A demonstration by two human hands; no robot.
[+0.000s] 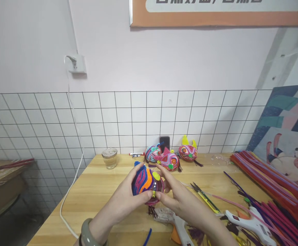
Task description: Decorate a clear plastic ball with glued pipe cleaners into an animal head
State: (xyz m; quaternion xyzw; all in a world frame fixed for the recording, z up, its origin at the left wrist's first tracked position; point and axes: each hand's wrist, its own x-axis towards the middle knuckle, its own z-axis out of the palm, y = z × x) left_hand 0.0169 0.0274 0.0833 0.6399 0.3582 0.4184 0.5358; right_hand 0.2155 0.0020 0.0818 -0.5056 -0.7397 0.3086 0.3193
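Head view: we see one wooden table (100, 191) of pale, smooth planks against a wall of white square tiles (48, 119). Along its right edge lies the largest thing on it, one long heap of fuzzy pipe cleaners (274, 177) in red, purple and pink; we cannot count the stems. Two white glue guns (251, 223) lie near the front edge. Three finished rounded masks (169, 160) of coiled pipe cleaner stand in a row at the back. One pair of yellow-handled scissors (205, 198) lies flat. One small glass jar (109, 158) with a lid stands alone; what is in it we cannot tell. A fourth mask (145, 182), blue, orange and pink, is held above the table's middle. Our left hand (124, 201) cups its side, fingers curled round it; our right hand (182, 201) pinches its lower edge.
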